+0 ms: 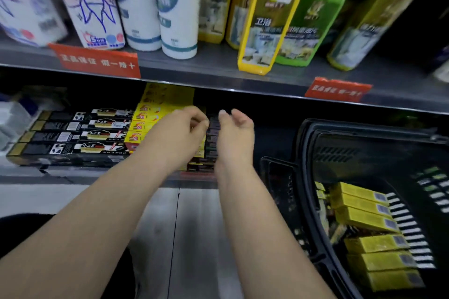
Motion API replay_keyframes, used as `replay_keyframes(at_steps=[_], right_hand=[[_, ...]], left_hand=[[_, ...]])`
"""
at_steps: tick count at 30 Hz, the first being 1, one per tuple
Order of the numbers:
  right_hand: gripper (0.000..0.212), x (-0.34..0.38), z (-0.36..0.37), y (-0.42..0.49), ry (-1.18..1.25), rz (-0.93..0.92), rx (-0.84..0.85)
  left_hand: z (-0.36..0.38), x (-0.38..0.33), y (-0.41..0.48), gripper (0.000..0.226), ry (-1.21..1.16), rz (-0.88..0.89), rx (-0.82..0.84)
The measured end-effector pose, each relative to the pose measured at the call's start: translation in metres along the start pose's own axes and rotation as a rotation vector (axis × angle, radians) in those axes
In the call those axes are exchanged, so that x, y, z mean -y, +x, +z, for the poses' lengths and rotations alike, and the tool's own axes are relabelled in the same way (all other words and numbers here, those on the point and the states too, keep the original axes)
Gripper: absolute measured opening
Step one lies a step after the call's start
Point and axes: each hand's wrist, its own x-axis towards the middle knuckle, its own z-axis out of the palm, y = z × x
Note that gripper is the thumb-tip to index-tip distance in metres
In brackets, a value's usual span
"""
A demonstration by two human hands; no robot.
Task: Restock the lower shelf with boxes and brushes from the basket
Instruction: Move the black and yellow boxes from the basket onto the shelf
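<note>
Both arms reach into the lower shelf [73, 175]. My left hand [187, 128] hovers over a stack of yellow boxes [143, 124], its fingers curled beside a row of dark boxes [211, 138]; whether it grips anything is hidden. On the other side of the dark boxes is my right hand [237, 128], fingers relaxed and holding nothing. Long black boxes [73, 135] lie stacked on the shelf's left. The black basket [306, 177] stands at the right on the floor with several yellow boxes [364, 216] inside.
The upper shelf [218, 65] carries spray cans and yellow and green bottles, with red price tags [97, 62] on its edge. Its front edge overhangs the lower shelf just above my hands. A grey floor [194, 238] lies between me and the shelf.
</note>
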Motion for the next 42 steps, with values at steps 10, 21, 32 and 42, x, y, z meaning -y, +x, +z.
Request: replay_keyframes(at_steps=[10,21,32,42], right_hand=[[0.016,0.064,-0.183,0.011,-0.560,-0.289,0.168],[0.033,-0.026,-0.337,0.101,-1.428,0.223,0.379],[0.050,-0.088,-0.293,0.141,-1.892,-0.171,0.411],[0.030,0.052,-0.305,0.062,-1.578,-1.292,0.547]], left_hand=[[0.087,-0.094,-0.018,0.016,0.108,0.431,0.267],[0.156,-0.110,0.000,0.022,0.385,0.638,0.576],[0.168,-0.113,0.004,0.019,0.336,0.586,0.525],[0.178,-0.139,0.006,0.045,-0.354,-0.143,0.588]])
